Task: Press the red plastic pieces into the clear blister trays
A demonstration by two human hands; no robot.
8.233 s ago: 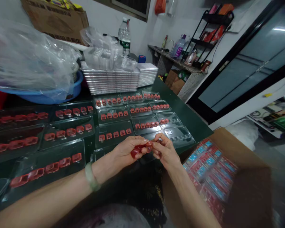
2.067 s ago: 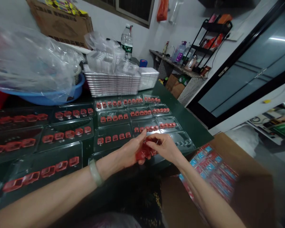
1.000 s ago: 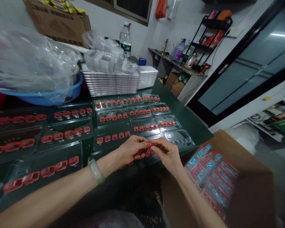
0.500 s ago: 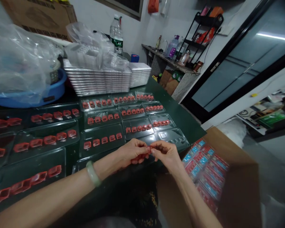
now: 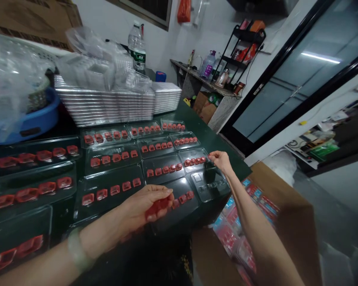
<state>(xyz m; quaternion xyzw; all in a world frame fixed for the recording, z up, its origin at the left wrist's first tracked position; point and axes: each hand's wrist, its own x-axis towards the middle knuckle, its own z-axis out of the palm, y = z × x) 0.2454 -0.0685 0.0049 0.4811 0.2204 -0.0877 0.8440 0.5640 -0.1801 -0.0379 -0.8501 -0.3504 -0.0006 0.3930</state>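
Cupped and closed around several small red translucent plastic pieces (image 5: 155, 209), my left hand (image 5: 143, 202) hovers above the near trays; a bangle circles its wrist. My right hand (image 5: 221, 161) is farther out, thumb and finger pinched on a small red piece (image 5: 209, 156), at the right edge of a clear plastic tray (image 5: 193, 153) with a row of red pieces. Just in front of that hand lies a clear tray (image 5: 203, 192) with no red pieces visible in it. Another tray (image 5: 179, 186) beside my left hand has red pieces showing, part of its row hidden by the hand.
Rows of similar trays cover the dark green table (image 5: 219, 147). Stacked clear trays (image 5: 107, 105), a blue basin (image 5: 38, 119) and a water bottle (image 5: 137, 47) stand behind. At the right, below the table edge, a cardboard box (image 5: 295, 222) contains red and blue packages (image 5: 231, 222).
My hands, together before, are now apart. The right has gone outward to the far tray with a red piece; the left has shifted left and lower. The camera view has turned slightly right.
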